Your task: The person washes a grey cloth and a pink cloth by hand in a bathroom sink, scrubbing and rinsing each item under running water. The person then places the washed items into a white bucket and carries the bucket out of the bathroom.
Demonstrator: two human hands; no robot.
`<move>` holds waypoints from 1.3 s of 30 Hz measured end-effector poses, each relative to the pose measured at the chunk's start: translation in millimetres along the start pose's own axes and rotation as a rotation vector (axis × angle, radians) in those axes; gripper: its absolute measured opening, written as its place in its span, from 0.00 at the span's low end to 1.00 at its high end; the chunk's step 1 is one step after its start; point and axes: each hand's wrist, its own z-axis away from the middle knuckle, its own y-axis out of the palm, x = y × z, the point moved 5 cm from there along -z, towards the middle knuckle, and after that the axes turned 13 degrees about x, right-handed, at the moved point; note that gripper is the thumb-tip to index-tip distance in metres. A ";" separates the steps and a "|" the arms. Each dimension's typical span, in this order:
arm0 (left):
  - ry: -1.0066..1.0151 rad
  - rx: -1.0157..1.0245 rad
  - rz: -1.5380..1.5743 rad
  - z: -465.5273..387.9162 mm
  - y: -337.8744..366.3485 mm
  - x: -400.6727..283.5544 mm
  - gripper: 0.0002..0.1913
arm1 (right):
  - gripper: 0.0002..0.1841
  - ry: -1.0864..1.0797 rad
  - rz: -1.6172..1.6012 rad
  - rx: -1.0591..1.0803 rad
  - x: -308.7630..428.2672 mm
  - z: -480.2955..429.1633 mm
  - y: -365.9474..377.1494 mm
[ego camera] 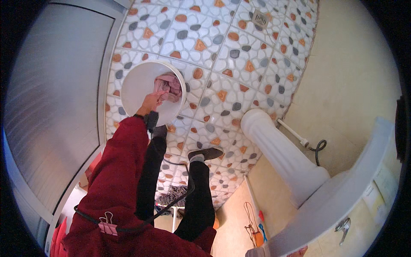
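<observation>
My left hand (153, 101), in a red sleeve with a black band at the wrist, reaches down into a white plastic bucket (136, 85). Its fingers grip the near edge of a crumpled pink cloth (173, 84), which lies against the bucket's right inner wall. The bucket stands on the pebble-patterned tile floor (205, 86), just ahead of my feet. At the bottom edge of the view, by the washbasin (321, 212), a small skin-toned patch shows that may be part of my right hand (298, 252); its fingers cannot be made out.
A frosted door panel (57, 86) runs along the left. The basin's white pedestal (276, 151) rises at the right, beside a pipe (293, 132) with a black hose. A floor drain (260, 19) lies at the far end. Behind my legs is a grey mop head (173, 194).
</observation>
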 end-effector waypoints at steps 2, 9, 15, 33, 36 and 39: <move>0.017 -0.022 0.150 45.5 -13.3 -21.7 0.21 | 0.41 -0.082 0.012 0.049 -2.2 -4.8 -11.7; 0.097 -0.072 0.368 214.0 -41.6 -137.5 0.17 | 0.38 -0.247 0.048 0.246 6.5 -12.4 -20.2; 0.210 -0.075 0.346 355.7 -56.7 -255.0 0.18 | 0.34 -0.357 0.140 0.371 13.4 -15.4 -19.2; 0.846 0.564 0.199 590.2 92.2 -671.3 0.19 | 0.30 -0.529 0.632 0.168 -1.8 -18.7 -21.5; 0.839 0.792 0.245 569.9 154.4 -708.2 0.19 | 0.30 -0.626 0.559 0.122 -0.5 -4.1 -23.8; 0.695 0.981 0.372 535.9 218.3 -715.7 0.20 | 0.30 -0.645 0.500 0.088 -6.5 6.7 -33.0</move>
